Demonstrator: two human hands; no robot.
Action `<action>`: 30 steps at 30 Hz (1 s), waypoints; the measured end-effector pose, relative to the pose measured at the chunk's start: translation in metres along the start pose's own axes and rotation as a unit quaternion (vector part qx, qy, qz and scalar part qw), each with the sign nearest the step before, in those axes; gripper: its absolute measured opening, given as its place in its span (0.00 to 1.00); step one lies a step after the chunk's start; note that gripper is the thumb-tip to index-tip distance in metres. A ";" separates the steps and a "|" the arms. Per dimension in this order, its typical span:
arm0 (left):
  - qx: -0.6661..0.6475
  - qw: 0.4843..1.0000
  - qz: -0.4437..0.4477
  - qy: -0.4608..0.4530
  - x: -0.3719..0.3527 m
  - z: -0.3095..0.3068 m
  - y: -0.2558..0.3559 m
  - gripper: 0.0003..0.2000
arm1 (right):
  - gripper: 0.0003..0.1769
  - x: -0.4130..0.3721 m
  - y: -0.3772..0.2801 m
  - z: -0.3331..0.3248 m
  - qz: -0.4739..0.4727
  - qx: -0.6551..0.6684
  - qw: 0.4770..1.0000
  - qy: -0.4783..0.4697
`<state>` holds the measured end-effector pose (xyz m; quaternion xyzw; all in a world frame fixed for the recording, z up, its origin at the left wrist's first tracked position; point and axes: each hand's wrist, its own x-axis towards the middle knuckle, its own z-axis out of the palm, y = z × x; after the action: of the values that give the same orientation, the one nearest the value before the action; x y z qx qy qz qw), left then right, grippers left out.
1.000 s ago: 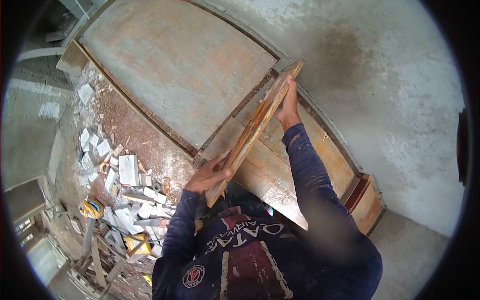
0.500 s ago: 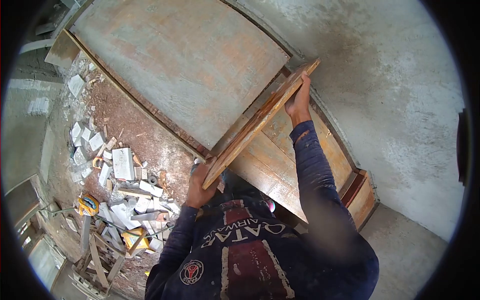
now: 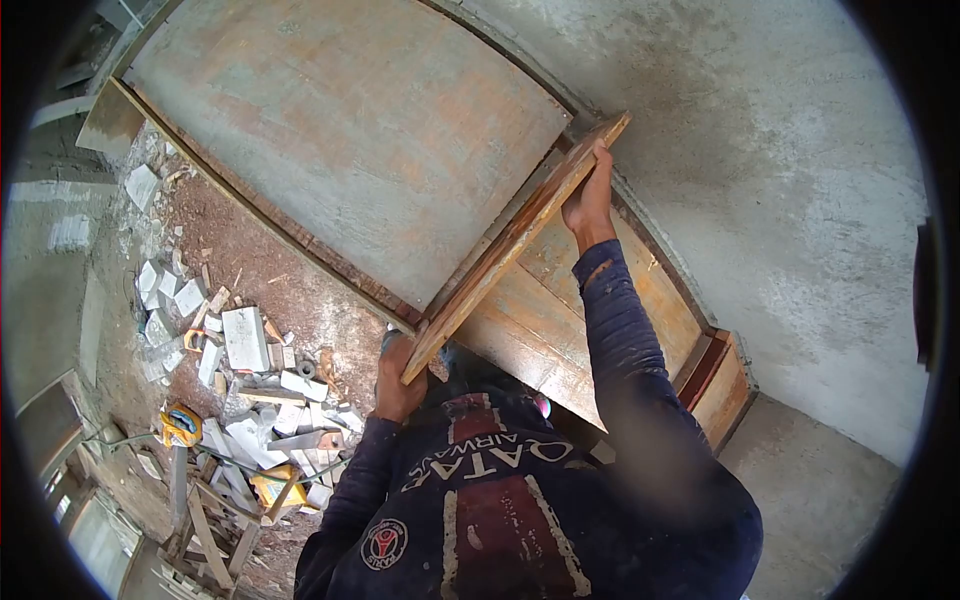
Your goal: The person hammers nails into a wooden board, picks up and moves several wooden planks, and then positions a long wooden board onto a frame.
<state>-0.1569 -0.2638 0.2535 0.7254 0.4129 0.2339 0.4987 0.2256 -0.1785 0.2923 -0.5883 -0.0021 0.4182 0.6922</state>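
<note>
A wooden board (image 3: 510,255) stands tilted on its long edge, running from lower left to upper right across the end of a large grey sheet panel (image 3: 350,130). My left hand (image 3: 398,378) is closed on the board's lower end, close to my body, with some fingers hidden behind it. At the upper end, my right hand (image 3: 592,195) grips the board's edge, thumb up and palm against its near face. Below my right forearm lies a yellowish wooden plank surface (image 3: 545,310), wet-looking and stained, framed by boards.
A rough plastered wall (image 3: 760,200) rises on the right. Broken white blocks (image 3: 245,338), wood scraps and a handsaw (image 3: 300,440) litter the floor at left. A yellow tool (image 3: 181,425), a yellow container (image 3: 277,487) and wooden trestle pieces (image 3: 205,530) are further down.
The board and both hands have shifted slightly left in view, with the right end a little closer to the grey panel. Both hands keep their grip. The whole view has turned slightly.
</note>
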 end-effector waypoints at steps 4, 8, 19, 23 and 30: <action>-0.002 1.000 -0.011 0.020 0.002 -0.002 0.012 0.13 | 0.38 -0.001 0.000 0.002 0.002 0.006 1.000 0.002; -0.019 0.999 -0.043 0.016 0.000 -0.003 0.020 0.14 | 0.38 0.005 0.001 -0.003 0.011 0.000 1.000 0.003; -0.025 0.999 0.011 0.020 -0.003 0.006 0.027 0.24 | 0.43 0.002 0.003 0.008 0.012 -0.029 1.000 -0.002; -0.034 0.999 -0.003 0.018 0.000 0.007 0.031 0.23 | 0.47 0.007 0.005 0.003 0.002 -0.048 0.999 -0.017; -0.053 0.998 -0.012 0.016 0.000 0.006 0.028 0.24 | 0.46 0.009 0.003 -0.003 0.008 -0.043 0.999 -0.005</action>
<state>-0.1425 -0.2714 0.2765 0.6890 0.4164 0.2612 0.5326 0.2312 -0.1756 0.2849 -0.6151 -0.0194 0.4261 0.6631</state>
